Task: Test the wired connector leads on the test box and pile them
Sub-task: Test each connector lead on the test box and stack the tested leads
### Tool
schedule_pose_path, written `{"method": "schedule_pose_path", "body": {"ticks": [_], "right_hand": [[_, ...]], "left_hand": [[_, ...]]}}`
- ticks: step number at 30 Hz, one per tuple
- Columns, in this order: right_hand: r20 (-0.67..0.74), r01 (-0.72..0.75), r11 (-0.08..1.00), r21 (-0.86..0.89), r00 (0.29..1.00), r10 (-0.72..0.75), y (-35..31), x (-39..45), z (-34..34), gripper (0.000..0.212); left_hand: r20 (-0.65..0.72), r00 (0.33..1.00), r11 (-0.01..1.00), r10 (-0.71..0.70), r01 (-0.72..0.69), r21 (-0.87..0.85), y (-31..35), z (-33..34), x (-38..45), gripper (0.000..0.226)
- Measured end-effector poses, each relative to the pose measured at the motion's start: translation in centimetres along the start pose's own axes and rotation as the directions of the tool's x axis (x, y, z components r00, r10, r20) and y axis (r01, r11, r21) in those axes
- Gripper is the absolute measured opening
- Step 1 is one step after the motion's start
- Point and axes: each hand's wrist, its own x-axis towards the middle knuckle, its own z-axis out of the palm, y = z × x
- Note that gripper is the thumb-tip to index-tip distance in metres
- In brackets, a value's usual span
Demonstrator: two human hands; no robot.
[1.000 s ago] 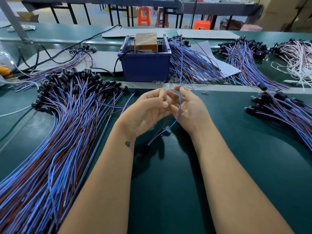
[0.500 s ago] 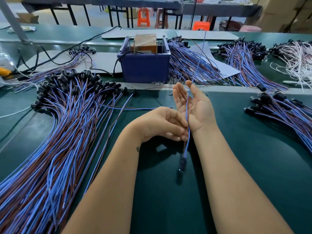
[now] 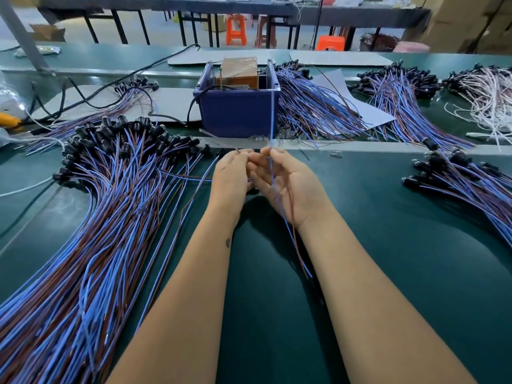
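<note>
At centre frame your right hand [image 3: 291,189], palm up, pinches a blue lead [image 3: 272,117] that rises in front of the blue test box [image 3: 238,112] and trails down past your wrist. Your left hand [image 3: 231,176] appears to pinch a brown wire [image 3: 216,138]. The big pile [image 3: 91,231] fills the left.

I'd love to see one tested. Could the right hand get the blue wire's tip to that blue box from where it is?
Probably yes: the right hand pinches the blue wire, whose tip already rises in front of the blue box, with nothing between them.
</note>
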Motion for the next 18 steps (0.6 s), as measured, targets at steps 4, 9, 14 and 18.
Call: {"method": "schedule_pose_path", "body": {"ticks": [4,9,14,18], "right_hand": [[-0.017,0.052,0.985,-0.165,0.998,-0.056,0.6,0.2,0.3,0.027],[-0.155,0.17,0.979,-0.116,0.97,-0.187,0.5,0.5,0.5,0.021],[-0.173,0.208,0.926,-0.316,0.947,-0.272,1.2,0.5,0.9,0.018],[-0.208,0.214,0.858,-0.468,0.916,-0.342,1.8,0.6,1.0,0.016]], "left_hand": [[0.009,0.999,0.999,0.033,-0.033,-0.016,-0.4,-0.2,-0.1,0.038],[0.034,0.999,0.998,0.039,-0.041,0.054,-0.6,0.6,-0.6,0.029],[-0.033,0.987,0.976,0.156,-0.149,0.16,-1.1,1.1,-0.6,0.02],[-0.037,0.972,0.93,0.233,-0.212,0.3,-1.4,1.0,-0.4,0.019]]}}
